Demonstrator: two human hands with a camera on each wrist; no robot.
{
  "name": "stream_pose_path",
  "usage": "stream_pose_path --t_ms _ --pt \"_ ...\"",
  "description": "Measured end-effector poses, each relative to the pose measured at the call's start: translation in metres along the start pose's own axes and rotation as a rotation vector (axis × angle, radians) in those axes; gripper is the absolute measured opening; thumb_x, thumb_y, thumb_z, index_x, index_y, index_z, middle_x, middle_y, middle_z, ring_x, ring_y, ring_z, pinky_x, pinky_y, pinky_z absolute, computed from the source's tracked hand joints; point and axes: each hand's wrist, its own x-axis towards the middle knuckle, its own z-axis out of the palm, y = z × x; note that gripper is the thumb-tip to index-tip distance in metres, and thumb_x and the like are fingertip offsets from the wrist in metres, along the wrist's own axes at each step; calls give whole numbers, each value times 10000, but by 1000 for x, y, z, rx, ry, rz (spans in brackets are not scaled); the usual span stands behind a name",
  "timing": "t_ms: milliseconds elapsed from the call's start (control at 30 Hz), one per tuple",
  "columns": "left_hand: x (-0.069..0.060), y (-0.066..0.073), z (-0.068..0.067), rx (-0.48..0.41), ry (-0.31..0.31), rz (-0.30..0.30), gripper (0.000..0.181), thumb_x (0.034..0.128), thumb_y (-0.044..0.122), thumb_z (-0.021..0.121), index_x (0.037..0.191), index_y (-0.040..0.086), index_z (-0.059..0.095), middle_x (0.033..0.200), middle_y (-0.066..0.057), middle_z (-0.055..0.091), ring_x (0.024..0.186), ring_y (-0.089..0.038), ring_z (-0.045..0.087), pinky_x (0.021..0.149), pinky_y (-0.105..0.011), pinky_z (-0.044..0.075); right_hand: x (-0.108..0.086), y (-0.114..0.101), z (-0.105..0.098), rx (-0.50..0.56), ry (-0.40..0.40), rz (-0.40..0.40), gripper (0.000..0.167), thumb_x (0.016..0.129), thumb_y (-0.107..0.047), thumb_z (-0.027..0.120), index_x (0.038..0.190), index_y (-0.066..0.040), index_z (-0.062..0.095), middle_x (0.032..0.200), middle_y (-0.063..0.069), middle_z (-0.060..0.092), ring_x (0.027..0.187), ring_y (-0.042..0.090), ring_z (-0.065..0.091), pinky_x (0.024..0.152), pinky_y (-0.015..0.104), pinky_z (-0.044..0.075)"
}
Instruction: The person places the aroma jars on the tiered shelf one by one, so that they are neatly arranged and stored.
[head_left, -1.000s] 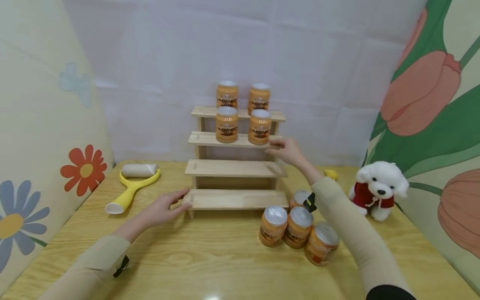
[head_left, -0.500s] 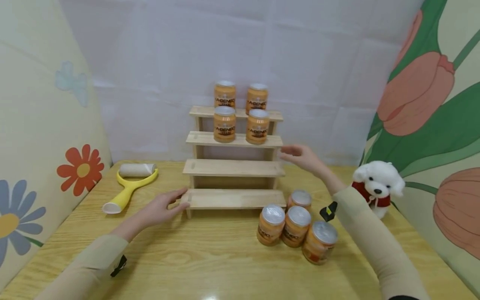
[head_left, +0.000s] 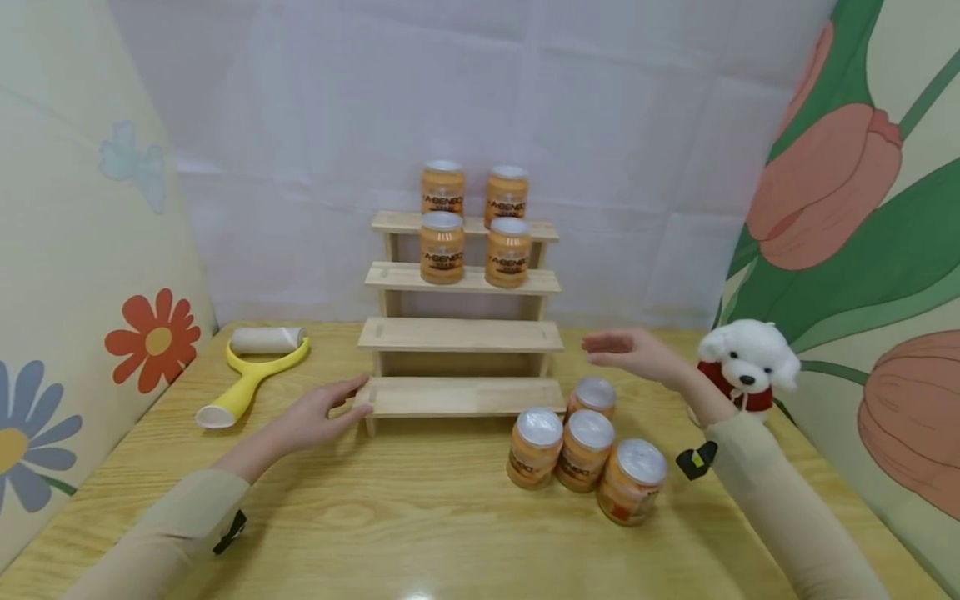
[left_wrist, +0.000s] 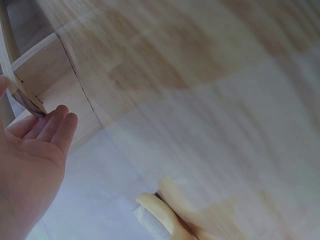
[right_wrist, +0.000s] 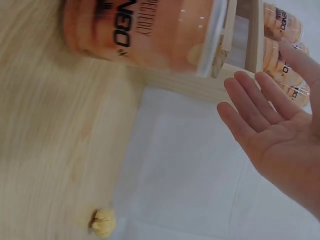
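A four-step wooden rack [head_left: 461, 335] stands on the table. Two orange cans are on its top step and two [head_left: 442, 248] on the step below; the lower two steps are bare. My left hand [head_left: 309, 418] touches the left end of the bottom step, thumb and fingers around its edge, also seen at the wood in the left wrist view [left_wrist: 40, 155]. My right hand [head_left: 637, 354] hangs in the air right of the rack, fingers extended, holding nothing. Below it several orange cans [head_left: 585, 451] stand grouped by the rack's right front corner. One can [right_wrist: 145, 32] looms close in the right wrist view.
At the left lies a yellow-handled roller [head_left: 251, 379]. A white plush dog [head_left: 746, 367] in red sits at the right, partly behind my right forearm. A small yellow object [right_wrist: 103, 223] rests on the table in the right wrist view. White cloth hangs behind the rack.
My right hand has moved away from the second step's right end, rightward and down to above the grouped cans. My left hand has stayed at the bottom step. The head view has shifted slightly.
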Motion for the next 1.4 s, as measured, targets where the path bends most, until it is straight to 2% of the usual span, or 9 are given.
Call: stream_pose_path --t_ms 233,400,533,767,900,1033,1233,1400 --pt "-1 -2 1 2 12 12 607 969 313 525 1400 -82 364 1378 -293 434 1197 -434 499 953 -516 472 -10 18 10 22 -87 26 530 935 -313 584 1393 -82 451 1396 148 486 1285 326 451 1046 491 405" --pt "-2 -2 1 0 14 10 610 966 316 530 1398 -84 367 1377 -293 437 1194 -440 499 951 -519 472 -15 24 17 23 -132 2 525 917 -283 614 1381 -82 474 1410 146 471 1301 338 425 1041 500 403" --pt "-3 -1 1 0 14 10 609 966 311 531 1397 -87 367 1375 -293 439 1195 -440 497 951 -520 472 -18 27 21 11 -113 -13 529 892 -283 650 1363 -89 504 1399 144 484 1284 337 441 1008 488 435" --pt "-3 -1 0 -2 11 4 614 968 324 524 1407 -72 359 1385 -289 430 1198 -440 495 956 -520 469 -21 28 20 -66 -26 53 539 885 -366 644 1352 -126 519 1384 141 498 1249 346 472 951 465 480" --pt "-2 0 -1 5 15 3 611 967 323 526 1407 -69 363 1383 -288 433 1192 -439 501 952 -519 471 -23 30 17 -113 6 60 539 891 -384 630 1341 -107 528 1367 166 507 1233 366 481 942 476 482" --pt "-1 1 -2 14 14 7 612 968 326 523 1403 -75 365 1382 -287 435 1190 -437 503 951 -518 473 -25 35 13 -101 19 53 530 912 -342 613 1353 -68 507 1367 203 490 1206 384 501 926 468 496" --pt "0 1 -2 17 7 13 614 971 329 518 1407 -73 359 1385 -284 432 1199 -434 497 950 -518 474 -28 43 12 -90 37 24 517 932 -312 589 1373 -65 481 1368 218 483 1163 386 535 897 450 514" --pt "1 0 -1 20 6 17 612 969 329 521 1406 -70 363 1385 -281 435 1196 -432 501 948 -515 477 -31 50 15 -78 23 4 657 880 -308 664 1427 -67 393 1418 224 409 1205 424 475 917 473 498"
